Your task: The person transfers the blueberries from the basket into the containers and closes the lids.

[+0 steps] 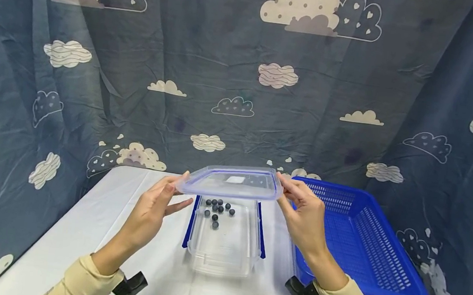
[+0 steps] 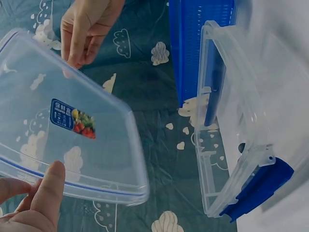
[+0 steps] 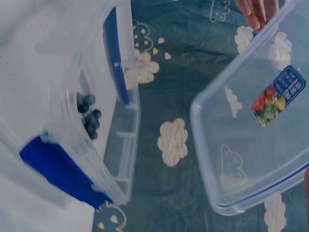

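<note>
A clear plastic lid [image 1: 233,180] with a blue seal is held up by both hands above a clear food container [image 1: 226,255]. My left hand [image 1: 149,208] pinches the lid's left edge, while my right hand [image 1: 304,216] pinches its right edge. In the left wrist view a blue label with vegetables [image 2: 72,118] shows on the lid. The container stands on the table with its blue side clips [image 1: 261,230] folded down. Several blueberries [image 1: 215,207] lie inside, mostly toward its far left part; the lid overlaps its far edge in the head view.
A large blue plastic basket [image 1: 382,237] with slotted walls stands to the right of the container. White cloth covers the table [image 1: 84,213]. Behind and at both sides hangs a dark curtain [image 1: 227,70] with cloud prints.
</note>
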The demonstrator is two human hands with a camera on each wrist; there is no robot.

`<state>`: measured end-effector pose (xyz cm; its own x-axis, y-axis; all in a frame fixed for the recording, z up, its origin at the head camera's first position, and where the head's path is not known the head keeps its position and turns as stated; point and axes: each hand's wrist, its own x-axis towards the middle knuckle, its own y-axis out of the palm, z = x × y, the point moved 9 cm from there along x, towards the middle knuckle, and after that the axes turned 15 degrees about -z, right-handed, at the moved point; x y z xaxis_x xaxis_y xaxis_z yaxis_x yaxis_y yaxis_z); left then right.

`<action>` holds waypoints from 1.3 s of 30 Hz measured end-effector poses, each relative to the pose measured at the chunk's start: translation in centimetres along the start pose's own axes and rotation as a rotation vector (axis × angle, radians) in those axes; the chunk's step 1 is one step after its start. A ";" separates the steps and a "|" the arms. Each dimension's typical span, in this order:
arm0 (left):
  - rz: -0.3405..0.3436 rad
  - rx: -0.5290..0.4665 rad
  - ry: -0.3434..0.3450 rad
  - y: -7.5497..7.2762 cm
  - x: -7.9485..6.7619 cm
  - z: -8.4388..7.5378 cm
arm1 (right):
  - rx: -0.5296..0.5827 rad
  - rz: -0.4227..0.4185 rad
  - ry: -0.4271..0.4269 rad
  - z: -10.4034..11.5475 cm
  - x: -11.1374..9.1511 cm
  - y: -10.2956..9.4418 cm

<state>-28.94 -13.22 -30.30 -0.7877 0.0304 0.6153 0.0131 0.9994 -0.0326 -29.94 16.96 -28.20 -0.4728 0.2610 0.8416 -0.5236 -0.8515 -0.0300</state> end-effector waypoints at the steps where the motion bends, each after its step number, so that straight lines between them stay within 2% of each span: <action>1: 0.004 -0.014 0.000 0.0 0.0 -0.1 | -0.013 -0.016 -0.024 0.2 0.1 -0.1; 4: -0.006 0.035 0.006 0.0 0.1 0.0 | -0.043 -0.045 -0.072 0.5 0.3 -0.3; 7: -0.013 0.105 0.004 0.1 0.3 0.4 | -0.059 -0.056 -0.071 0.5 0.5 -0.4; 13: -0.019 0.177 0.026 0.5 0.8 1.2 | -0.083 -0.061 0.041 -0.8 0.7 -0.4; 16: -0.009 0.252 0.022 0.8 1.0 1.6 | -0.100 -0.056 0.102 -1.4 0.6 -0.3; 20: 0.009 0.342 -0.002 1.2 1.4 2.1 | -0.118 -0.039 0.166 -2.2 0.5 -0.2; 28: 0.072 0.438 -0.061 1.6 2.0 3.3 | -0.171 0.002 0.269 -3.5 0.0 0.5; 34: -0.007 0.448 -0.088 0.9 2.3 4.5 | -0.106 0.001 0.322 -4.2 -0.6 1.3; 39: -0.097 0.472 -0.112 -0.1 2.7 5.4 | -0.180 0.049 0.329 -4.7 -1.3 2.1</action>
<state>-34.35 -13.33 -32.92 -0.8330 -0.0905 0.5459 -0.3239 0.8796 -0.3484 -33.82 16.99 -31.89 -0.6876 0.3790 0.6193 -0.5970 -0.7806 -0.1851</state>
